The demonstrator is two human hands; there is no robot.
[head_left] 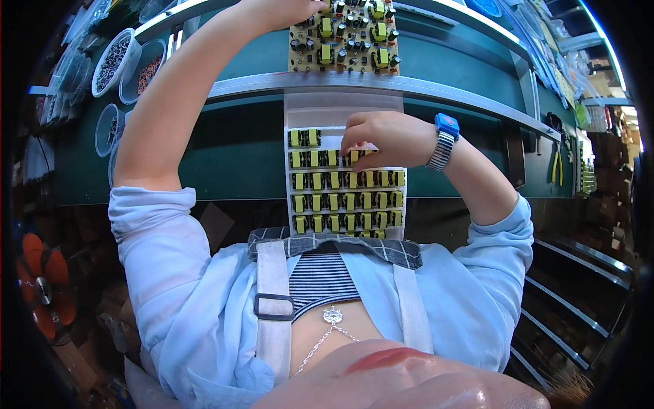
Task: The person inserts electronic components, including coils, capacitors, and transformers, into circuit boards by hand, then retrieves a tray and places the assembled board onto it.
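At the top edge, my left hand [289, 9] is partly cut off by the frame, its closed fingers at the left side of a circuit board [346, 41]. What they hold is hidden. The tan board carries yellow transformers, black capacitors and other small parts. My right hand [385, 140] is over a white tray [327, 112], fingers curled down and closed around a yellow-and-black transformer [354, 157] in an upper row. Several rows of the same transformers [349, 201] fill the tray towards me; the row farthest from me has two at its left end.
A metal rail [259, 84] crosses between board and tray over the green bench [231, 153]. Tubs of small parts [114, 63] stand at the left. Yellow-handled pliers [557, 167] are at the right. An orange fan [44, 286] stands low on the left.
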